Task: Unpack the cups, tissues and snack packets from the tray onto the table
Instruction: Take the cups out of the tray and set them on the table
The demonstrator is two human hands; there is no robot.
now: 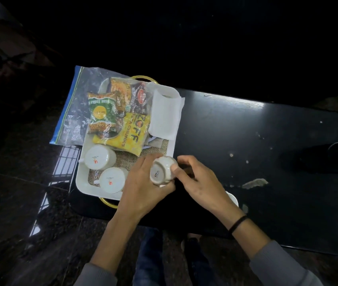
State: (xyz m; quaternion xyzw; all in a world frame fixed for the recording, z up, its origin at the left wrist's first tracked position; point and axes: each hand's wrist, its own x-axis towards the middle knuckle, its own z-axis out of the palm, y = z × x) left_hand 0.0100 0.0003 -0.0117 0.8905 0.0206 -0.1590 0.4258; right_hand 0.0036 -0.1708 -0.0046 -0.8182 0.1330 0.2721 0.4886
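Holding upturned cup point(162, 171) | left hand point(143, 182) and right hand point(197, 180) both grip it | tray point(81, 183) at surface point(267, 141) left edge | packets point(122, 131), tissues point(165, 116) lie in tray

Room's really dim, the whole upper half toward 12 o'clock is basically black. The glossy black rectangular table point(267, 141) runs from the centre out to 3 o'clock. Its top is scuffed and dotted with white specks, plus a pale chipped patch point(255, 183) around 4 o'clock. Dark speckled polished stone floor point(19, 203) fills 6 to 9 o'clock and carries a bright barred reflection point(65, 159) at 8 o'clock, window-like. There's dark lumpy stuff at 10 o'clock, can't tell what.
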